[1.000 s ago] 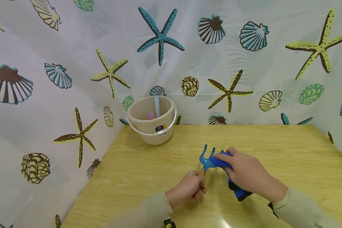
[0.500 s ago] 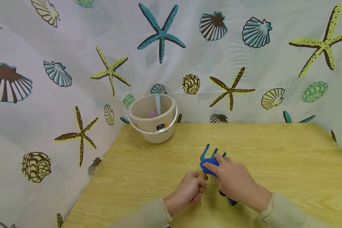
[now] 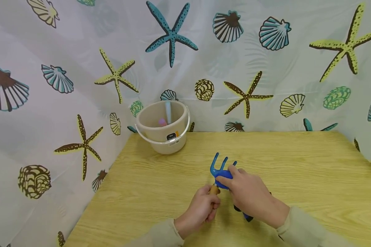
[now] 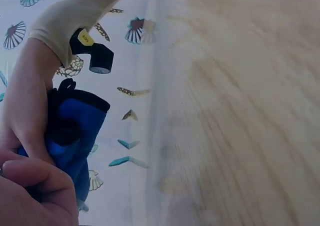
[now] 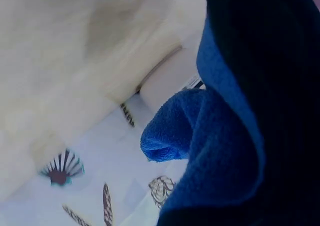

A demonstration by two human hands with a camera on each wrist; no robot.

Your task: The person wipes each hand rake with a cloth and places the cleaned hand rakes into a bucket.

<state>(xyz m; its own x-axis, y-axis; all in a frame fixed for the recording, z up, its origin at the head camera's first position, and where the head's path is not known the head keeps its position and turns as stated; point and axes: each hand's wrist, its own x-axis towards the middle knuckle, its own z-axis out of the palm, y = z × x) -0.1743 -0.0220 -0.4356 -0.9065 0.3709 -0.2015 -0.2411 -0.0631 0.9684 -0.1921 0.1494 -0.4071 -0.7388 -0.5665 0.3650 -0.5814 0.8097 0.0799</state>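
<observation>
My left hand point(image 3: 201, 207) grips the wooden handle of a small garden hand rake point(image 3: 215, 168), its blue prongs pointing away from me above the table. My right hand point(image 3: 250, 193) pinches a blue cloth point(image 3: 224, 179) with black edging against the rake's head, close above the handle. The cloth's lower end hangs below the right palm. In the left wrist view the curled left fingers point(image 4: 40, 186) show in front of the hanging cloth point(image 4: 80, 136). The right wrist view is mostly filled by folds of the cloth point(image 5: 215, 146); the rake is hidden there.
A beige bucket point(image 3: 170, 140) with a clear handle stands at the table's back left, holding a light-blue stick-like thing point(image 3: 168, 112) and something pink point(image 3: 162, 122). A curtain point(image 3: 204, 116) with starfish and shells hangs behind the wood-grain table point(image 3: 142, 192).
The right hand and cloth have moved left from the rake's prong side onto its head near the handle. The left hand keeps its grip and has shifted slightly left with the rake.
</observation>
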